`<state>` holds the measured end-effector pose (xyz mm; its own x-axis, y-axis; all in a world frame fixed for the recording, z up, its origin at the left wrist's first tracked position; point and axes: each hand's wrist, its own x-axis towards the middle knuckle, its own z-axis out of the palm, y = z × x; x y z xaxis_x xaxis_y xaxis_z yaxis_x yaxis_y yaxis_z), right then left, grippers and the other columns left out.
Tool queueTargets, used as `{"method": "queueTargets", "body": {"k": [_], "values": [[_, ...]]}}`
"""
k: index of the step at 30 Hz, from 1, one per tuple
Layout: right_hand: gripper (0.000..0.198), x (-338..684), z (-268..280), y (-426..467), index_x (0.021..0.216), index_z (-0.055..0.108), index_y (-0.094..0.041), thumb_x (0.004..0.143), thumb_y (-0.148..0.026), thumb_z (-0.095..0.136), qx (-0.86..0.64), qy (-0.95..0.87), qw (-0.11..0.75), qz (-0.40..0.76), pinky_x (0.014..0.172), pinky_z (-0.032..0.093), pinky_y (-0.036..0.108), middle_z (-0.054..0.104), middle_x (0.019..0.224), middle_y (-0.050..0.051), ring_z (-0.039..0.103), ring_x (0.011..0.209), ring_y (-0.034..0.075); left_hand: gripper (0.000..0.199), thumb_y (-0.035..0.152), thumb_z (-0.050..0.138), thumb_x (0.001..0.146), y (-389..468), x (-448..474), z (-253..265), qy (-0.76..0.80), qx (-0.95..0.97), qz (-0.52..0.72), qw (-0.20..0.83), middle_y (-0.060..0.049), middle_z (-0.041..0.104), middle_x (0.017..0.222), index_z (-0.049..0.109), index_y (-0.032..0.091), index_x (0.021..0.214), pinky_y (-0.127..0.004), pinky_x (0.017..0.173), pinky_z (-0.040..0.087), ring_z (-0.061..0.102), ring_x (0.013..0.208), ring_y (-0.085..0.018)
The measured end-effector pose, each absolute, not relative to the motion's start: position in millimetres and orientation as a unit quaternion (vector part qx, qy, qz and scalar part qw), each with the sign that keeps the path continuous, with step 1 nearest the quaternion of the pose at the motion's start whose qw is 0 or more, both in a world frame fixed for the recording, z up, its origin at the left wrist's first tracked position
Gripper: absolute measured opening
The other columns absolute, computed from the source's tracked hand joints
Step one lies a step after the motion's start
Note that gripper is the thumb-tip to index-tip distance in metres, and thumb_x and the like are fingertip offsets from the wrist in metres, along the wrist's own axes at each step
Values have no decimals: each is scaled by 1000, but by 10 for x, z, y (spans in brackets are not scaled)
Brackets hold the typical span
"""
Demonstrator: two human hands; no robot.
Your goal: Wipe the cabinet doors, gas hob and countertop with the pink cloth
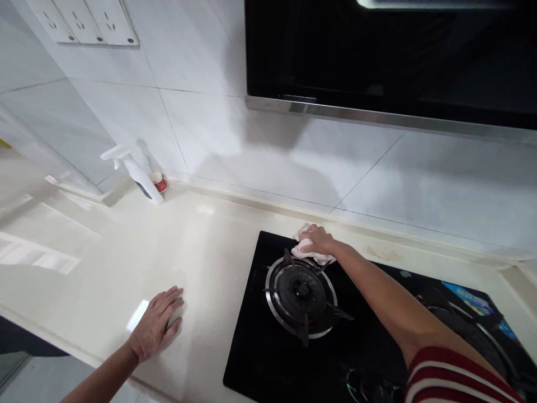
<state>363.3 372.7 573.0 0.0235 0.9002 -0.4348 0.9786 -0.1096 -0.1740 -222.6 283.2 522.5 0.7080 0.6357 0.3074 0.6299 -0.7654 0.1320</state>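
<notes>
My right hand (318, 240) is closed around a crumpled pale pink cloth (302, 249) at the back edge of the black gas stove (251, 347). The cloth lies just behind the left burner (302, 288), whose ring and pan supports show. Part of the cloth is hidden under my fingers. Resting flat on the cream countertop (201, 240), left of the stove, my left hand (157, 324) has its fingers stretched out and holds nothing.
A white spray bottle (140, 178) stands by the wall at the back left, with a small red and white cup (158, 182) behind it. A black range hood (390, 61) overhangs the stove. The right burner (461, 330) is partly covered by my right arm.
</notes>
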Motion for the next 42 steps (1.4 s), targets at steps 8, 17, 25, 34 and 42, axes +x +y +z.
{"method": "queueTargets", "body": {"k": [8,17,25,34,42], "values": [[39,4090,5652,2914,120,66,-33,91,-55,50,814,562,71,-130,95,40,47,42,139,9,40,122,32,35,26,57,90,2865,-2268,5108,337,926,167,8,-10,56,144,56,22,124,-45,109,42,47,138,-27],[48,3914,5408,1816,127,63,-33,93,-60,44,878,475,23,-54,89,44,46,43,138,11,45,115,32,34,29,55,91,2907,-2277,5106,325,930,173,8,-12,57,141,56,21,124,-47,108,42,48,137,-29],[41,3515,5270,1048,122,67,-27,94,-50,48,864,504,-11,-1,98,42,44,47,138,11,46,121,30,32,35,52,93,2954,-2260,5067,320,930,179,3,-13,58,139,57,21,122,-49,105,42,49,135,-31],[37,2721,5392,817,121,65,-21,93,-39,51,829,559,16,-12,109,32,47,50,136,13,41,125,30,34,37,51,93,2916,-2228,5057,348,922,168,42,-14,55,143,59,20,121,-51,111,36,45,138,-31],[37,1778,5442,647,121,64,-21,99,-38,40,833,552,24,-17,109,30,46,53,132,12,41,121,29,33,31,51,93,2891,-2220,5032,348,916,181,79,-15,56,142,61,19,122,-55,112,34,44,139,-34]]}}
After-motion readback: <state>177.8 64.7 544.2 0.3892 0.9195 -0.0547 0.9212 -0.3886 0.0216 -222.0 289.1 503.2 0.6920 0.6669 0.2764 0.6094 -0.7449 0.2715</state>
